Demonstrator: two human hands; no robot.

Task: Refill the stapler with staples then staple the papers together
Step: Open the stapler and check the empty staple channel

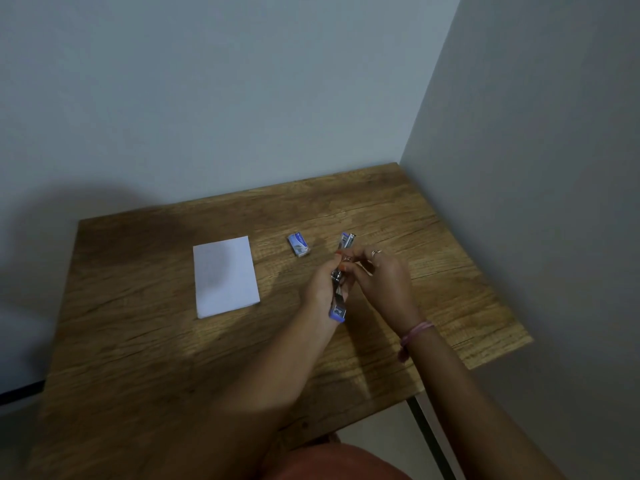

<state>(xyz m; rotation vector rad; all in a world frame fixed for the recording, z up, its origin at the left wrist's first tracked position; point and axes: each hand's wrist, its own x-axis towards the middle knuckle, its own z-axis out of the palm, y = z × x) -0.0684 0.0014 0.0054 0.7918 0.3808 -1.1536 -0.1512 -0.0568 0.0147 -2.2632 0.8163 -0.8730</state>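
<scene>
- The left hand (pixel 323 284), just right of the frame's centre, is curled around the stapler (pixel 339 296), its fingers closed on the metal body. The blue end of the tool pokes out below the palm, toward the bottom of the frame.
- The right hand (pixel 379 275) meets it from the right, with fingertips pinched together at the upper end of the stapler. Whether they hold a strip of staples or just the metal arm is too small to tell.
- The stapler appears hinged open: a second metal-and-blue part rises above both hands, toward the top of the frame, away from the part in the left palm.
- A ring shows on a right finger, and a pink band (pixel 415 332) circles the right wrist.
- Left of the hands and a little higher lies the small staple box (pixel 299 244), flat on the wooden table (pixel 138 341), apart from both hands.
- Further left, well apart from the hands, rest the papers (pixel 225 276), a neat white stack with nothing on it.
- Judged from this, the refill is under way and not clearly finished: the stapler looks open and is in hand, but loaded staples cannot be confirmed.
- Closing the stapler and fastening the papers are yet to be done; the stack looks unstapled, though a staple would be too small to see.
</scene>
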